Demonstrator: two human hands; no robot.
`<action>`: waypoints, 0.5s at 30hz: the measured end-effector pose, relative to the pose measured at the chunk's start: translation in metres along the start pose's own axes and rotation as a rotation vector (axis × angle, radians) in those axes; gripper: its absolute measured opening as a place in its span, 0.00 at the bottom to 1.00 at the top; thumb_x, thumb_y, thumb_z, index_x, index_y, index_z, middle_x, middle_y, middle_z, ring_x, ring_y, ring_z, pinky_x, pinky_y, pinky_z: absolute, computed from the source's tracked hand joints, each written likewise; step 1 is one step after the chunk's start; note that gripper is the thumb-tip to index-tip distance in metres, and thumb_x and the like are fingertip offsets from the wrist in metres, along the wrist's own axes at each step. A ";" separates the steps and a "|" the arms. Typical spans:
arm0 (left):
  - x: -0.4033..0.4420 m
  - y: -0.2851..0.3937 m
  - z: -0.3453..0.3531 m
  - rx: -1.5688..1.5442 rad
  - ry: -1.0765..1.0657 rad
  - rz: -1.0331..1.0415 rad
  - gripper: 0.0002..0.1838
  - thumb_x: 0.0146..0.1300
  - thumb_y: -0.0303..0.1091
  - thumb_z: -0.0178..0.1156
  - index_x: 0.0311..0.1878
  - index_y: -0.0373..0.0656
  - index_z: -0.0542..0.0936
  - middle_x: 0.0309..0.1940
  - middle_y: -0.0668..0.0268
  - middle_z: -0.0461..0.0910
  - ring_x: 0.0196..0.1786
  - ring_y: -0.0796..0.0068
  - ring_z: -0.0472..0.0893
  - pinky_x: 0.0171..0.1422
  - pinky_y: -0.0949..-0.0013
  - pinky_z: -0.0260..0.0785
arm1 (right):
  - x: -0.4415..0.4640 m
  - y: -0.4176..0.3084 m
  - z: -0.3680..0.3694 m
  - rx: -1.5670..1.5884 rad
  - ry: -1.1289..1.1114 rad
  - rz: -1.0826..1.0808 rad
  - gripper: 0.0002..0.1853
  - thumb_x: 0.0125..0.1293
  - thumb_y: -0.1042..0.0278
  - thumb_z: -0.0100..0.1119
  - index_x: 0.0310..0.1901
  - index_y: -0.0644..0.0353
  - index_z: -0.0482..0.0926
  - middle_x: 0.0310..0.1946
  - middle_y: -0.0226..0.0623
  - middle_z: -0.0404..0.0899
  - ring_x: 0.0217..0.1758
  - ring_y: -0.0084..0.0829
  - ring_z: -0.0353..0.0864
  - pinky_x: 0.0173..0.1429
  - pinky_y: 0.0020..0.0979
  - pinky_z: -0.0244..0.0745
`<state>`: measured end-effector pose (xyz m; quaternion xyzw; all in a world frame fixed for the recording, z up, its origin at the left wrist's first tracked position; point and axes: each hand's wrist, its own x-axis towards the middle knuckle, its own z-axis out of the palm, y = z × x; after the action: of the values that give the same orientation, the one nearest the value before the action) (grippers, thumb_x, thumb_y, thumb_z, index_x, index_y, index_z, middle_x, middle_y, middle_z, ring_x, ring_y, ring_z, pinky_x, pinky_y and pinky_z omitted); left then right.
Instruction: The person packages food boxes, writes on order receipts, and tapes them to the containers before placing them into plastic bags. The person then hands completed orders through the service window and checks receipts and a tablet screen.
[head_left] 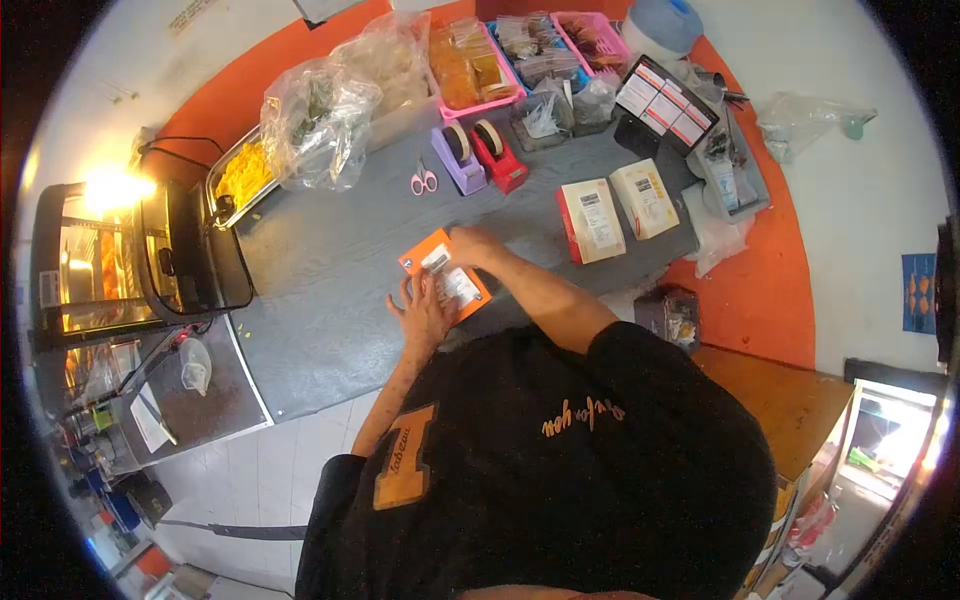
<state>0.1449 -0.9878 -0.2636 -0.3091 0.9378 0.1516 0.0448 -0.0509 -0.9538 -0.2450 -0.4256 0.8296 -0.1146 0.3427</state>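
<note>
Fingers apart, the left hand (424, 314) lies on an orange box (462, 287); the right hand (474, 249) meets its edge, grip I cannot tell.

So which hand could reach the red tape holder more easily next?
Probably the right hand: it's at the far edge of the orange box, nearer the red tape holder. The left hand is farther off, spread on the box.

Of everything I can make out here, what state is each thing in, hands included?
Orange box: labelled, lying flat
Left hand: spread, on the box
Right hand: curled, at the box
Purple dispenser: loaded with tape
Red dispenser: loaded with tape
Scissors: lying, unheld
Display case: lit
Tray: holding yellow food
Cartons: labelled
</note>
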 end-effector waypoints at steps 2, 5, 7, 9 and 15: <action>0.007 0.006 -0.022 -0.061 -0.013 -0.011 0.44 0.53 0.56 0.61 0.71 0.50 0.59 0.71 0.69 0.55 0.72 0.53 0.52 0.65 0.24 0.38 | -0.007 0.016 -0.024 0.060 -0.012 0.048 0.26 0.47 0.49 0.69 0.41 0.63 0.83 0.39 0.49 0.83 0.42 0.45 0.83 0.48 0.42 0.76; 0.013 0.001 -0.024 -0.130 -0.015 -0.029 0.51 0.47 0.60 0.65 0.73 0.51 0.56 0.73 0.69 0.52 0.75 0.53 0.47 0.65 0.23 0.34 | 0.012 0.065 -0.047 0.541 0.824 -0.012 0.21 0.53 0.49 0.67 0.37 0.61 0.82 0.28 0.45 0.83 0.35 0.39 0.83 0.43 0.40 0.75; 0.012 0.000 -0.022 -0.137 -0.001 -0.033 0.54 0.44 0.60 0.66 0.73 0.51 0.55 0.74 0.68 0.51 0.76 0.53 0.45 0.65 0.22 0.33 | 0.040 0.111 -0.060 0.264 1.332 -0.029 0.16 0.60 0.54 0.63 0.37 0.62 0.81 0.27 0.42 0.82 0.32 0.37 0.81 0.40 0.40 0.75; 0.010 0.004 -0.022 -0.124 -0.024 -0.067 0.55 0.46 0.61 0.66 0.74 0.51 0.52 0.75 0.68 0.47 0.76 0.52 0.44 0.67 0.23 0.32 | 0.084 0.168 -0.058 0.424 1.035 0.030 0.14 0.60 0.57 0.63 0.37 0.61 0.81 0.27 0.40 0.82 0.30 0.35 0.80 0.38 0.38 0.74; -0.006 -0.003 -0.003 -0.190 0.077 -0.077 0.51 0.47 0.59 0.67 0.74 0.58 0.55 0.75 0.63 0.46 0.74 0.50 0.46 0.67 0.28 0.36 | 0.055 0.152 -0.085 1.128 0.155 0.222 0.09 0.59 0.62 0.64 0.35 0.59 0.83 0.27 0.33 0.81 0.30 0.31 0.78 0.37 0.33 0.74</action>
<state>0.1517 -0.9870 -0.2604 -0.3536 0.9076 0.2257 -0.0150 -0.2249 -0.9124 -0.2809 -0.0779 0.7026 -0.5332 0.4647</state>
